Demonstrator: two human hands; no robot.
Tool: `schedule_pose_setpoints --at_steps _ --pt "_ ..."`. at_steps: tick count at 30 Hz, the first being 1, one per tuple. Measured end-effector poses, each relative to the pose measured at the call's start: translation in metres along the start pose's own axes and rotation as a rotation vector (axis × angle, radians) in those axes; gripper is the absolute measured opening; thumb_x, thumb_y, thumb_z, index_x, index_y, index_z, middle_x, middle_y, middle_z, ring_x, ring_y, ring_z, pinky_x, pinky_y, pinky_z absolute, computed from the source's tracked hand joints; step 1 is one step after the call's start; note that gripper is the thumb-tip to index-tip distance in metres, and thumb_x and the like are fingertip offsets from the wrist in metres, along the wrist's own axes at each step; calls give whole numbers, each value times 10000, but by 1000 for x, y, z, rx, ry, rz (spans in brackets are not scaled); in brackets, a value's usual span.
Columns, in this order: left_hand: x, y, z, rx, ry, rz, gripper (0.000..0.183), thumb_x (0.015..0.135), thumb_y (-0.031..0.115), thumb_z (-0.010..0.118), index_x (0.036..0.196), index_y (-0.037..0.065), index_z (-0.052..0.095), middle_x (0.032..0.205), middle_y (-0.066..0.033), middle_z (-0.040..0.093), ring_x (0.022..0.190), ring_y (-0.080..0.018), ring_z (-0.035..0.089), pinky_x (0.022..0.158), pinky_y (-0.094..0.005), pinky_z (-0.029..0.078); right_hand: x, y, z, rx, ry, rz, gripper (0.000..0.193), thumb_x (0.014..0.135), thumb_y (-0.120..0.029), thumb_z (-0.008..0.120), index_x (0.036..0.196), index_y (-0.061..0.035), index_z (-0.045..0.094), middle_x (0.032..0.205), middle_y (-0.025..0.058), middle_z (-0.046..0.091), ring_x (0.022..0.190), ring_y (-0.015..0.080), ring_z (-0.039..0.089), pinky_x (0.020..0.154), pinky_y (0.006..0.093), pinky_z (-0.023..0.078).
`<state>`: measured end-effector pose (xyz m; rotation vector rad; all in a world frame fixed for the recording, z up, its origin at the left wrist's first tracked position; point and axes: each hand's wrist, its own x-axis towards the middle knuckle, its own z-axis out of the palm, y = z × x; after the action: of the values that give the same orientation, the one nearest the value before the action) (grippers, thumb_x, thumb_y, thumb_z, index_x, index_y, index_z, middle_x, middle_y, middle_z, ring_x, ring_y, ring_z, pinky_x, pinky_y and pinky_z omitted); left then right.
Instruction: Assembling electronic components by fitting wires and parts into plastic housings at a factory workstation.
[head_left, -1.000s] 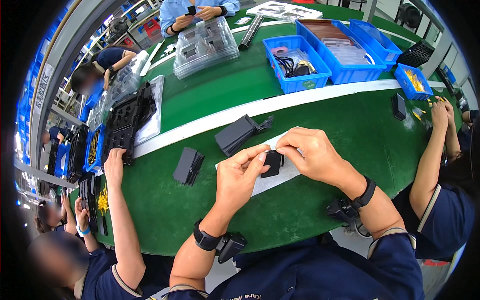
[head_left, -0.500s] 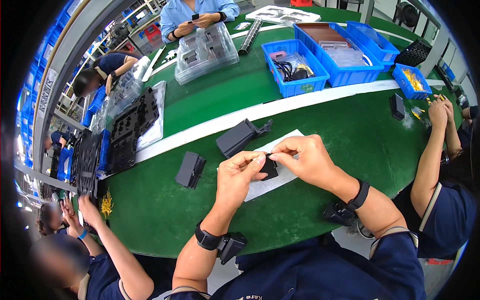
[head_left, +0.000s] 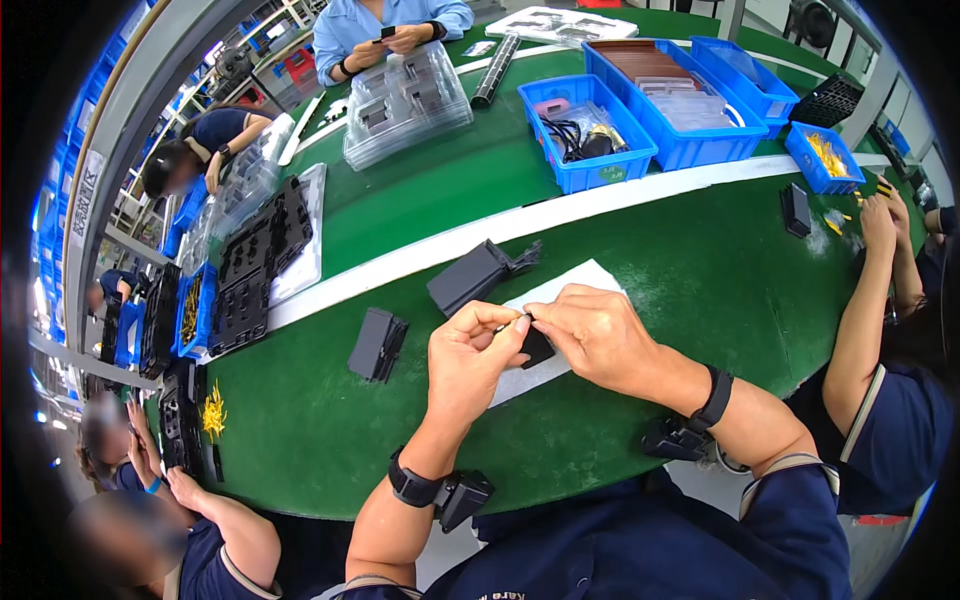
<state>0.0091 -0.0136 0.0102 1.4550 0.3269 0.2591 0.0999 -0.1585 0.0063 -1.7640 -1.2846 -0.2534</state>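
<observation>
My left hand (head_left: 465, 360) and my right hand (head_left: 598, 335) meet over a white sheet (head_left: 512, 388) on the green table, thumbs and fingertips pinched together. Between them is a small flat black piece (head_left: 538, 348), partly covered by the fingers. The left hand grips its near-left side, and the right fingertips press at its upper edge. Just beyond my hands lies a larger stack of black rectangular pieces (head_left: 468, 280). Another, smaller black stack (head_left: 377, 344) rests left of my left hand.
Across the white strip stand blue bins (head_left: 590, 178) with cables and sheets. A clear tray stack (head_left: 405, 105) sits before a person in light blue. Yellow bits (head_left: 213, 412) and a black tray (head_left: 180, 415) lie at the left. Co-workers sit on both sides.
My right hand has shifted left, its fingertips closer to my left hand's. At the left, a co-worker's black tray has come down onto the table, uncovering a blue bin.
</observation>
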Motion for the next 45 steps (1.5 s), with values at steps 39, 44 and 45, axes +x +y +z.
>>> schedule_pose_setpoints --at_steps 39,44,45 --pt "-2 -1 1 -120 44 14 248 803 122 708 1008 15 622 839 -3 618 670 -37 510 546 -176 386 3 -8 -2 322 -31 372 87 785 -60 660 805 15 622 704 73 608 612 136 585 533 265 455" --pt "-2 1 -3 -118 37 12 307 821 106 685 1090 -14 597 890 -52 645 755 -81 577 673 -210 467 2 -2 -2 598 -209 638 110 822 -101 648 803 7 640 712 10 610 596 64 505 527 225 406" --pt "-1 5 -3 -112 41 50 324 838 101 663 1125 -24 577 901 -67 649 788 -98 590 720 -229 476 -1 2 2 657 -184 602 128 832 -122 646 831 6 652 729 0 613 607 52 485 540 218 401"
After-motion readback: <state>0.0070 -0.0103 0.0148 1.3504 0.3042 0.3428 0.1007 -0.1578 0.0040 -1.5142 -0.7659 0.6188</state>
